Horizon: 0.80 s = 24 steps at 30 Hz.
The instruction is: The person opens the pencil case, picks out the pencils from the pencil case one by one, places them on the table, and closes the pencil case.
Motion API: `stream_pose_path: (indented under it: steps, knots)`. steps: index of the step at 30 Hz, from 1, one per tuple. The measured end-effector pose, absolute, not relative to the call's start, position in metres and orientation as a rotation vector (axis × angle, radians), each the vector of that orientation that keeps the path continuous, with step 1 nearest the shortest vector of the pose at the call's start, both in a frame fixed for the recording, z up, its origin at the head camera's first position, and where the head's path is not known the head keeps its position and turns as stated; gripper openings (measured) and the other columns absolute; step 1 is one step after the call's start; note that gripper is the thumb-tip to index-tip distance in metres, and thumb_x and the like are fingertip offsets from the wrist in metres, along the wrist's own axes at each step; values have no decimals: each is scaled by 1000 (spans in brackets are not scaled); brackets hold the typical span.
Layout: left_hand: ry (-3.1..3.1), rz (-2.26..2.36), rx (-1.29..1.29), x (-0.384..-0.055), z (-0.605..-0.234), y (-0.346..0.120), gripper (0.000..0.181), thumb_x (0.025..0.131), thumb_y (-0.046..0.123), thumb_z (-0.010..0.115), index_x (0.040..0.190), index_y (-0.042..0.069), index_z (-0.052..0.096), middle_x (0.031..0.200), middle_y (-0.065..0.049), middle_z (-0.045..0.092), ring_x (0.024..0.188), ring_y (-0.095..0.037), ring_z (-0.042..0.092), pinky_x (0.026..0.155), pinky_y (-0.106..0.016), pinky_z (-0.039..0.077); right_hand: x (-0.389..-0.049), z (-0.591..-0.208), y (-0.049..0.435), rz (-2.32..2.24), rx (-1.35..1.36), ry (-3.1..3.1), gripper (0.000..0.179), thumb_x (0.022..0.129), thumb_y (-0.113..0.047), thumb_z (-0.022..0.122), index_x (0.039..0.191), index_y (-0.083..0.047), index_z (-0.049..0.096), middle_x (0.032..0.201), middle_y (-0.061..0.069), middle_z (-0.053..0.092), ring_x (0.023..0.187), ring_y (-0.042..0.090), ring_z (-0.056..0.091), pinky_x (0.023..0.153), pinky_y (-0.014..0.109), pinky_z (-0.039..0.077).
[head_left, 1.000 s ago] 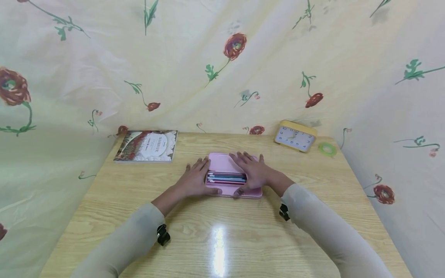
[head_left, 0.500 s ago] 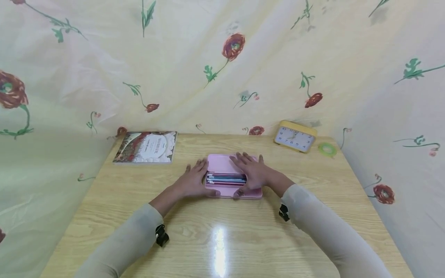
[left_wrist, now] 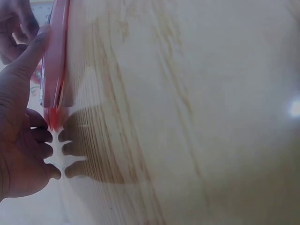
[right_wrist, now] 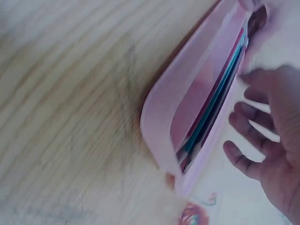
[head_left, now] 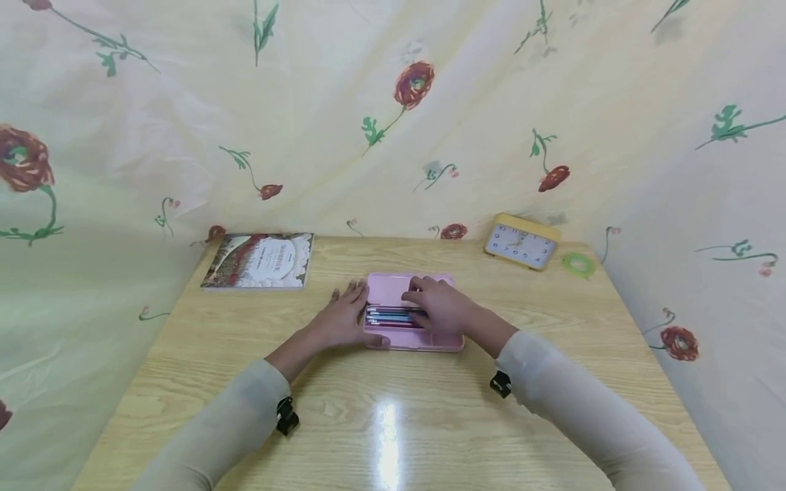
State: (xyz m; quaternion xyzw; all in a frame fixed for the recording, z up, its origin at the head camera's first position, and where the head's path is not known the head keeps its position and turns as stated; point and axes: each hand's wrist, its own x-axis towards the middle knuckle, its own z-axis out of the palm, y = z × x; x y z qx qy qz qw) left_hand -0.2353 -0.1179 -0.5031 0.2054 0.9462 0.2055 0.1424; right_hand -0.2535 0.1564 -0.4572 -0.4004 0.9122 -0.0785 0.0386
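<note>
A pink pencil case (head_left: 405, 339) lies opened on the table, its lid (head_left: 385, 288) folded back. Several pencils (head_left: 387, 316) lie side by side in its tray. My left hand (head_left: 340, 324) rests against the case's left end, thumb along the front edge and fingers stretched toward the lid. Above the right part of the tray is my right hand (head_left: 449, 310), covering the pencils' right ends in the head view. In the right wrist view its fingers (right_wrist: 248, 126) are loosely bent beside the pencils, with nothing seen between them.
On the wooden table (head_left: 344, 423), a book (head_left: 264, 260) lies at the back left. A yellow clock (head_left: 522, 241) stands at the back right, and a roll of green tape (head_left: 578, 264) lies beside it. A flowered cloth (head_left: 307, 123) hangs behind.
My right hand has lifted off the case's right end and moved slightly left over the pencils, its fingers now bent. The left hand and the case stay where they were.
</note>
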Motion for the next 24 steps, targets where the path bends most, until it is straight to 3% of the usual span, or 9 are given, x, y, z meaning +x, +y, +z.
stream_pose_path:
  steps: [3,6,11,18,24]
  knots:
    - [2735,607,585,-235,-503,-119,145,79,87,80,176,3,10,187,-13,5,175,-31,-2,142,-54,-1,-250,-457,145,-99,-1246,2850,17,104,-13,75,120,-8,79,109,8,69,94,23,64,84,42,62]
    - [2742,601,587,-234,-503,-119,145,79,88,79,176,4,11,187,-13,5,175,-30,-1,142,-52,0,-247,-460,138,79,-1245,2886,8,104,-11,75,110,-9,80,103,9,69,88,23,64,80,40,63]
    - [2775,610,595,-234,-502,-118,144,79,87,79,176,3,15,187,-12,10,175,-31,2,143,-52,4,-244,-461,131,224,-1232,2927,11,101,-4,76,109,-7,83,104,11,70,86,24,64,77,41,65]
    - [2800,642,526,-227,-506,-118,143,74,91,79,177,9,21,187,-10,19,173,-39,17,136,-61,29,-239,-462,129,205,-1178,2931,17,100,2,74,110,-7,84,101,9,70,85,22,63,81,40,64]
    - [2787,669,528,-224,-509,-118,141,77,90,78,177,9,21,186,-11,23,170,-45,24,134,-62,34,-237,-463,134,105,-1132,2983,11,103,-9,75,108,-13,83,97,3,68,89,20,65,86,45,61]
